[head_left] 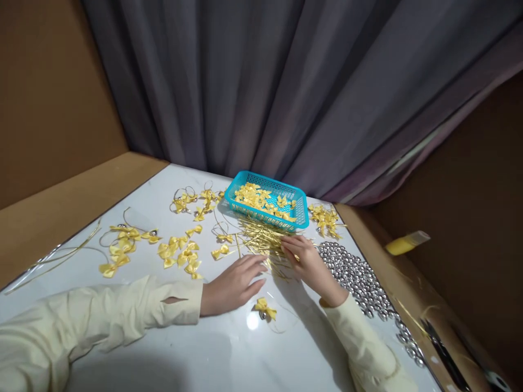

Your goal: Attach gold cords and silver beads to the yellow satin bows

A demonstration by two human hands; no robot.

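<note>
My left hand (235, 283) lies flat on the white table (204, 354), fingers spread and pointing at a heap of thin gold strings (261, 237). My right hand (306, 261) rests on the near edge of that heap, fingers curled among the strands; whether it pinches one I cannot tell. A single yellow ribbon bow (265, 308) lies just below and between both hands. Behind the strings stands a turquoise plastic basket (300, 215) holding several yellow bows.
Several yellow bows, some with string loops (180, 253), are scattered over the table's left half. A patch of small silver bells (355, 275) lies to the right. A grey curtain hangs behind; brown cardboard walls flank the table. A yellow tube (404, 243) sits at right.
</note>
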